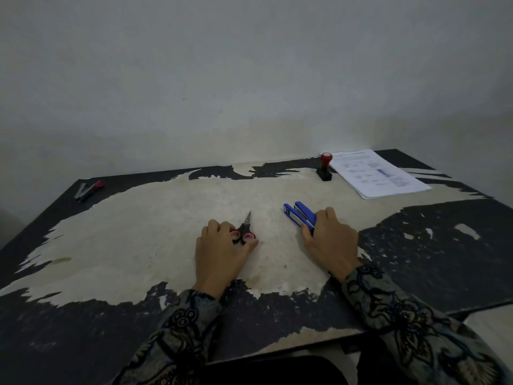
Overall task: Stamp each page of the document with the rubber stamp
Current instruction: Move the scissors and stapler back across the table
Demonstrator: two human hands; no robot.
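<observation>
A worn table (138, 245), its dark coating peeled to pale patches, is set against a plain wall (249, 65). A stapled document (380, 173) lies at its far right, and the rubber stamp (325, 166) stands upright just beside the document's left edge. The right hand (330, 240) is curled over a blue stapler (298, 215); the left hand (222, 248) is closed on the handles of small scissors (244, 229). A red stapler (88, 189) lies at the far left.

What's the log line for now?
left hand: on scissors | right hand: on stapler | stamp: untouched, beside document
</observation>
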